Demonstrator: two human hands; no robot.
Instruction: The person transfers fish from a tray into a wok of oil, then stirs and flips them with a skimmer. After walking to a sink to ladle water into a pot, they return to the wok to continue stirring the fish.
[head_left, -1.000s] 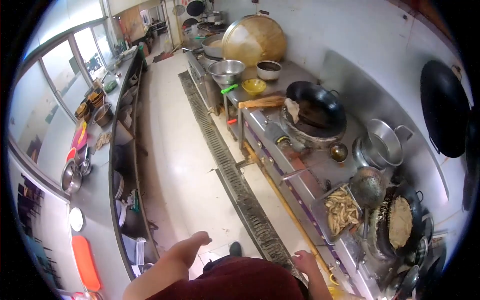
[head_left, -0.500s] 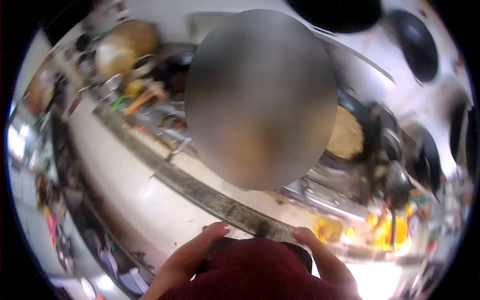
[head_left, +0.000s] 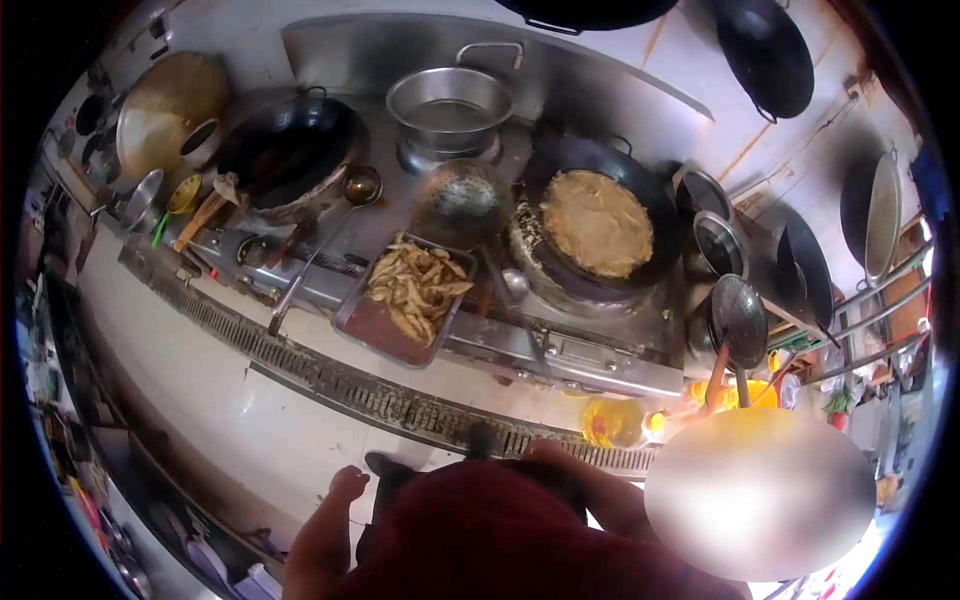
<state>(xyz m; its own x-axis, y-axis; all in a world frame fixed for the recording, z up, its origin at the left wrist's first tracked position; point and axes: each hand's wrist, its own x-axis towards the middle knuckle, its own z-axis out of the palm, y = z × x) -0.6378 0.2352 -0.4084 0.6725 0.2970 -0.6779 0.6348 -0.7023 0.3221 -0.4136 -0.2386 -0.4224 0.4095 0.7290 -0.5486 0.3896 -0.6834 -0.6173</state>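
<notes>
The big black wok (head_left: pixel 661 203) on the steel range has a round, sooty rim and holds a flat, pale yellow pancake (head_left: pixel 598 222) with a rough, bubbled face. Just left of that wok a domed wire skimmer (head_left: pixel 463 200) lies face down, and below the skimmer a rectangular metal tray (head_left: pixel 388 338) carries a heap of thin, golden fried strips (head_left: pixel 415 285) at its far end. Well below the wok, a long slotted drain grate (head_left: pixel 400 400) crosses the pale floor. The left hand (head_left: pixel 335 505) hangs loosely open near the grate, thumb out, holding nothing. The right hand (head_left: pixel 575 475) lies against a dark red garment (head_left: pixel 480 540); I cannot tell whether it is curled.
</notes>
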